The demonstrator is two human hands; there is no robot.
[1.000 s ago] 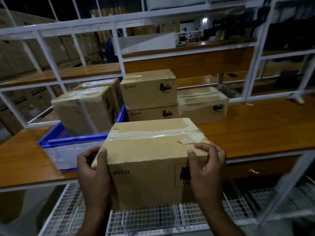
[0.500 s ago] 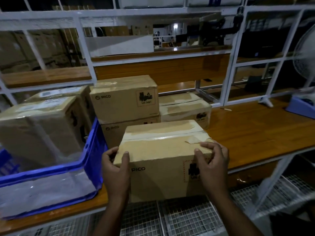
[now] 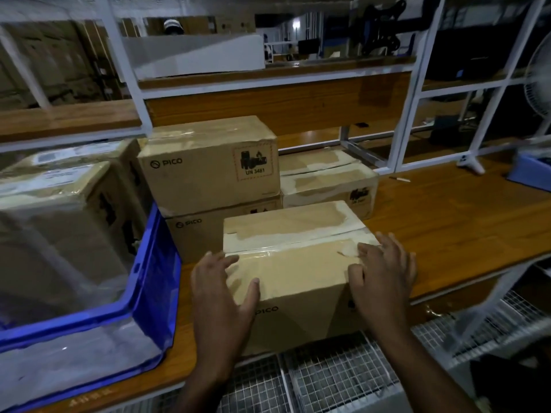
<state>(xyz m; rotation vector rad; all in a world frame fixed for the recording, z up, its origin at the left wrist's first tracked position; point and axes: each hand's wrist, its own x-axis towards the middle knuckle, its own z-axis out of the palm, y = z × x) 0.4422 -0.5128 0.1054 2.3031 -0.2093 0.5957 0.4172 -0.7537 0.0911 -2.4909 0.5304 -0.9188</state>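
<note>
Since a moment ago the cardboard box (image 3: pixel 298 263) has gone further in over the wooden bench (image 3: pixel 447 222), and both hands have loosened from curled grips at its near corners into flatter, spread ones. It now sits at the bench's front edge with its taped top facing up, its far side close against the stack behind.

Left hand (image 3: pixel 220 293) is wrapped about the near left corner. Its fingers (image 3: pixel 220 259) lie almost straight over the top left edge, and the thumb runs along the upper front face just above the printed name. Right hand (image 3: pixel 384 281) has its palm against the right side, fingers fanned over the top right edge and thumb on the lid. Neither hand is clenched; they press the box between them.

Directly behind stands a stack of two brand-marked boxes, upper box (image 3: pixel 208 174) on lower box (image 3: pixel 202 234), with a single low box (image 3: pixel 328 183) beside them to the right. To the left a blue crate (image 3: pixel 155 293) holds film-wrapped cartons (image 3: pixel 59 219). Below the bench edge runs a wire mesh shelf (image 3: pixel 328 380).
</note>
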